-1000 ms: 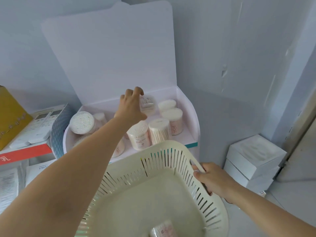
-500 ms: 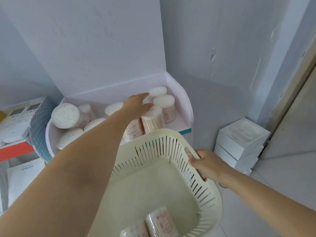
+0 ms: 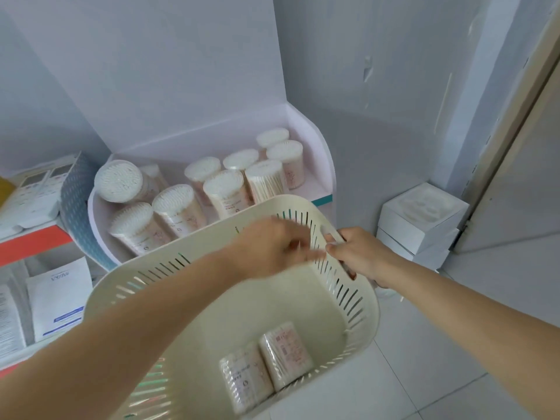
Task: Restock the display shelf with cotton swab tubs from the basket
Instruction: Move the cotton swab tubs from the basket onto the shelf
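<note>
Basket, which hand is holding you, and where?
The right hand grips the basket by its rim handle. The blurred left hand seems to hold nothing.

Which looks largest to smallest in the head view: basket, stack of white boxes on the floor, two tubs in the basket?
1. basket
2. stack of white boxes
3. left tub and right tub, alike
The basket is nearer the camera, so its lead over the boxes is unsure.

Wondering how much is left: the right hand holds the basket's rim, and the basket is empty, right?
Not empty: the head view shows two cotton swab tubs lying in the basket. The right hand does hold its rim.
</note>
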